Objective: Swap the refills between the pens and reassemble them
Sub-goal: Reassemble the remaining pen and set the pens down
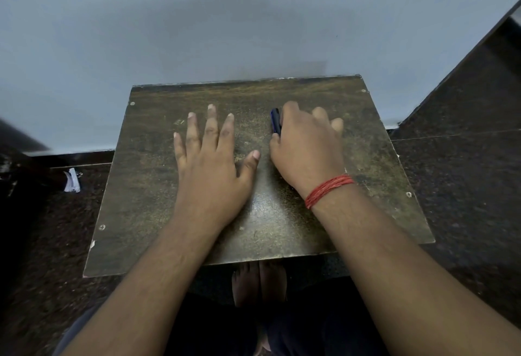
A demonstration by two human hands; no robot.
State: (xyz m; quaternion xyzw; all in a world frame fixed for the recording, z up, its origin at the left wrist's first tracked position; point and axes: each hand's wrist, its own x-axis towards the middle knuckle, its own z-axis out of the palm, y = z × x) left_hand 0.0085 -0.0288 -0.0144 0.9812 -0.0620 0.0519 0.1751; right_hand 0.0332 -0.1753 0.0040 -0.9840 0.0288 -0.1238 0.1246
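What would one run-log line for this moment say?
left hand: flat on table, empty | right hand: curled over blue pen | second pen: not visible

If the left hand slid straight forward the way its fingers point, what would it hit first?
Nothing on the table lies ahead of the left hand; past the far edge it would probably meet the wall, though depth is unclear.
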